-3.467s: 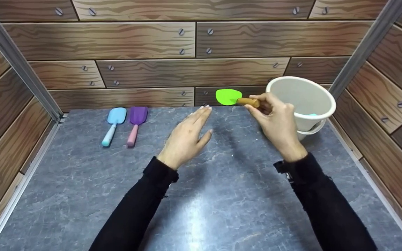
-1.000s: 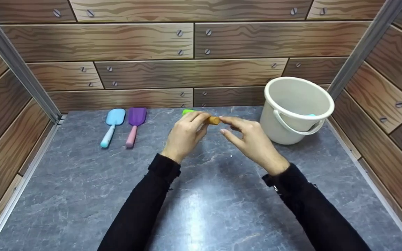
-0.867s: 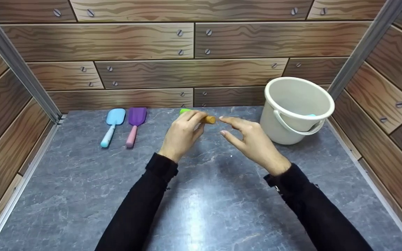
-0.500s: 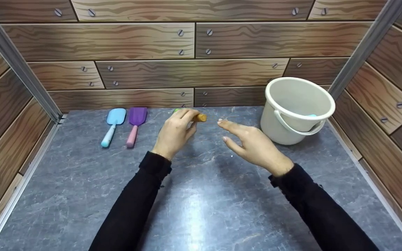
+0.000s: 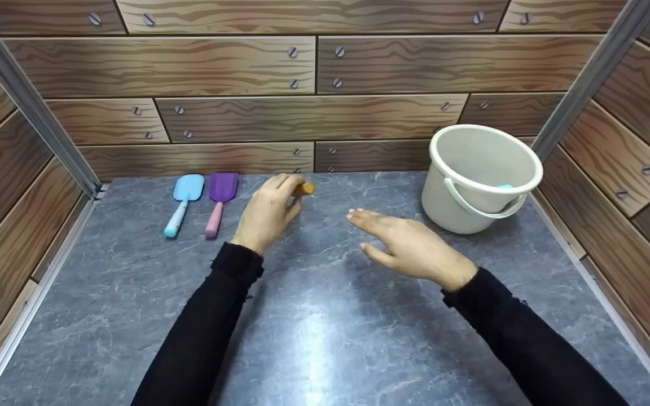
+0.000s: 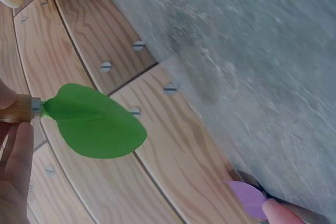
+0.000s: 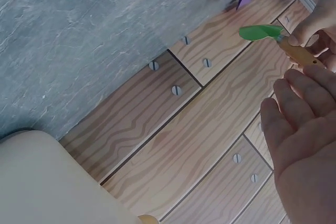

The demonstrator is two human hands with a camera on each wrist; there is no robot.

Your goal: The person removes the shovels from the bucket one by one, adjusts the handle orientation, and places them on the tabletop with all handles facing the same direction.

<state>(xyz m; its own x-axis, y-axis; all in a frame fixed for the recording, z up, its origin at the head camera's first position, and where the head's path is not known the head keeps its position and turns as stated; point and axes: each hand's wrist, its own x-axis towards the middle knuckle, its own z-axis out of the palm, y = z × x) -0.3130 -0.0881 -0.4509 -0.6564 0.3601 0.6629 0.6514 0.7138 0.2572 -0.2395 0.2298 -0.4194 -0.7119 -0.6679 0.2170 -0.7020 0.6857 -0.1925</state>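
My left hand (image 5: 267, 211) grips a small garden trowel by its wooden handle (image 5: 305, 189), whose end pokes out past the fingers in the head view. The trowel's green, leaf-shaped blade (image 6: 100, 121) is hidden there but shows whole in the left wrist view, pointing away from the hand. To the left of that hand, a purple shovel (image 5: 223, 188) with a pink handle and a light blue shovel (image 5: 188, 188) lie side by side on the table. My right hand (image 5: 409, 245) holds nothing; its fingers are extended over the table, left of and nearer than the bucket.
A cream bucket (image 5: 455, 206) stands at the back right, its handle hanging down the front. Something turquoise (image 5: 505, 186) shows inside it. Wood-patterned walls (image 5: 381, 115) enclose the grey marbled table (image 5: 133, 316) at the back and both sides.
The trowel has passed from my right hand to my left. Over the last second the left hand carries it leftward towards the shovels, while the right hand draws slightly back, fingers straightening.
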